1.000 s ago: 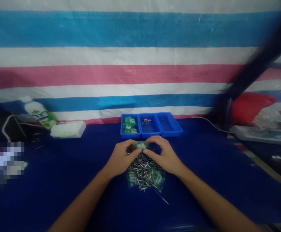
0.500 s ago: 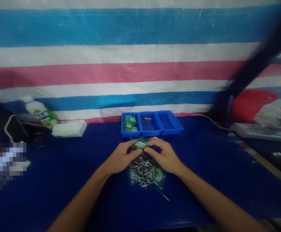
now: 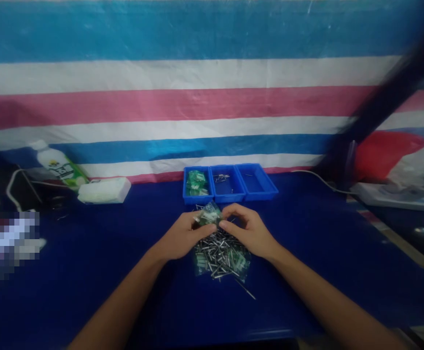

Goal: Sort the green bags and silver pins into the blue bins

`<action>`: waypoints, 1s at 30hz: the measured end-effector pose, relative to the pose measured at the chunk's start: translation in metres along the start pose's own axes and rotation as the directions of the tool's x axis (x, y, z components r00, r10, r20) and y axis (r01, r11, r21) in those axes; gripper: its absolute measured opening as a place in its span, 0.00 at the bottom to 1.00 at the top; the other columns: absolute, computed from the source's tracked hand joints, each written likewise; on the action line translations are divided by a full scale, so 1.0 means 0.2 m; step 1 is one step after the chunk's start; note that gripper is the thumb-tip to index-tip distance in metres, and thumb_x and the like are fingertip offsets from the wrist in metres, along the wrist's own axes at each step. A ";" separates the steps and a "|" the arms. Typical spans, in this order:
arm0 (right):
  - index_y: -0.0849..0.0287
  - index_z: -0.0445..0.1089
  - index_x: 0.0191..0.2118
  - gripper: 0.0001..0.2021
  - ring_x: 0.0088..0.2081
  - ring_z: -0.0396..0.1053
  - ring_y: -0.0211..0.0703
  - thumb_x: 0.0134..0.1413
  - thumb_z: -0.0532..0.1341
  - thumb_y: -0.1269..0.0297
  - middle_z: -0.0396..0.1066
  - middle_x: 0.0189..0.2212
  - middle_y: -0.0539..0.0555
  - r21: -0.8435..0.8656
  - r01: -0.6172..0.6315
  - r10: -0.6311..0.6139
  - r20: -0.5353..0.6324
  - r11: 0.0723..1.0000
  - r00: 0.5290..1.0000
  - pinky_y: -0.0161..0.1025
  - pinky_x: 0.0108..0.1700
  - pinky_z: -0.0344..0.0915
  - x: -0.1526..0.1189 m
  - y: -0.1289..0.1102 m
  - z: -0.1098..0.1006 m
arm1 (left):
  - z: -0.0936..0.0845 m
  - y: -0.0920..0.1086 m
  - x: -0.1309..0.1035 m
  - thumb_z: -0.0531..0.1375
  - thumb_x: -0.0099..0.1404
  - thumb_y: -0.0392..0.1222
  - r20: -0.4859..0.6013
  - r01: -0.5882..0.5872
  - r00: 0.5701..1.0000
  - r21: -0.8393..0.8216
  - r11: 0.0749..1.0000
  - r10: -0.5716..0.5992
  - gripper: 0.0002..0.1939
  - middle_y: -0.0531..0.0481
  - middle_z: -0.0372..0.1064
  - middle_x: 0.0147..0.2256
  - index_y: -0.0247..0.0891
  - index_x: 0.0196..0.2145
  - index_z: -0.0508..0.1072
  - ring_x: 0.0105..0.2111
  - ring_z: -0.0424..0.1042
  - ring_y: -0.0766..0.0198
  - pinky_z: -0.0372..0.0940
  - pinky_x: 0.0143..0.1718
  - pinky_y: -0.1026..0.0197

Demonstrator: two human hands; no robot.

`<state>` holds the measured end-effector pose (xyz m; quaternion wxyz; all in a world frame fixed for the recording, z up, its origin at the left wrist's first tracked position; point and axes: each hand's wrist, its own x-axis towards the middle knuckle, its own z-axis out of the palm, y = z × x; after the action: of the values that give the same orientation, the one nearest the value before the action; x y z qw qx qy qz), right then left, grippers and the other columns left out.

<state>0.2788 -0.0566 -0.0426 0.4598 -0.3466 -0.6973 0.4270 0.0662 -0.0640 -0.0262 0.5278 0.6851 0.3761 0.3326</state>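
Note:
A small greenish see-through plastic bag [image 3: 209,214] with pale pieces inside is held up between both hands. My left hand [image 3: 183,236] pinches its left side, the thumb lying across the front. On the right side, my right hand [image 3: 250,231] grips the bag's edge with curled fingers and thumb. Directly beneath lies a pile of thin metal pins [image 3: 219,255], partly covered by the hands. More small bags [image 3: 240,262] lie among the pins, and a single pin [image 3: 246,290] sticks out toward me.
Behind the pile, three blue trays stand side by side: the left tray [image 3: 197,200] holds green bags, the middle tray [image 3: 229,198] several pins, the right tray [image 3: 262,195] one tiny piece. A tissue pack [image 3: 104,190] and a bottle [image 3: 59,165] are at left, a power strip [image 3: 397,197] at right.
The bag between my hands has tilted and crumpled, its top now raised a little higher. Both hands stay nearly in place, and the view has dipped slightly.

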 end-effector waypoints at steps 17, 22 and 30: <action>0.56 0.71 0.36 0.07 0.33 0.65 0.41 0.61 0.63 0.59 0.67 0.30 0.49 -0.060 -0.070 0.070 0.002 0.996 0.998 0.40 0.37 0.62 0.00 0.01 0.02 | 0.03 -0.03 0.02 0.62 0.67 0.52 -0.163 -0.021 0.986 0.091 0.996 0.035 0.15 0.48 0.73 0.34 0.36 0.39 0.76 0.33 0.70 0.63 0.64 0.35 0.60; 0.57 0.68 0.31 0.09 0.31 0.63 0.40 0.61 0.62 0.60 0.66 0.27 0.48 -0.135 -0.064 0.061 -0.022 0.989 0.998 0.39 0.35 0.61 0.00 -0.01 0.01 | 0.05 -0.04 0.03 0.64 0.66 0.50 -0.248 -0.040 0.966 0.117 0.992 0.068 0.14 0.48 0.75 0.35 0.38 0.42 0.77 0.34 0.72 0.61 0.65 0.36 0.59; 0.58 0.70 0.31 0.10 0.31 0.65 0.40 0.62 0.62 0.58 0.69 0.28 0.49 -0.172 -0.060 0.070 0.052 0.983 0.996 0.39 0.35 0.61 -0.01 0.00 0.02 | 0.04 -0.05 0.03 0.63 0.67 0.49 -0.218 -0.085 0.970 0.099 0.991 0.105 0.13 0.48 0.75 0.39 0.39 0.44 0.77 0.36 0.72 0.61 0.66 0.39 0.58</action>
<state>0.2766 -0.0589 -0.0447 0.3942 -0.3948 -0.7323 0.3905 0.0748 -0.0618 -0.0373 0.4349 0.6835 0.4138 0.4152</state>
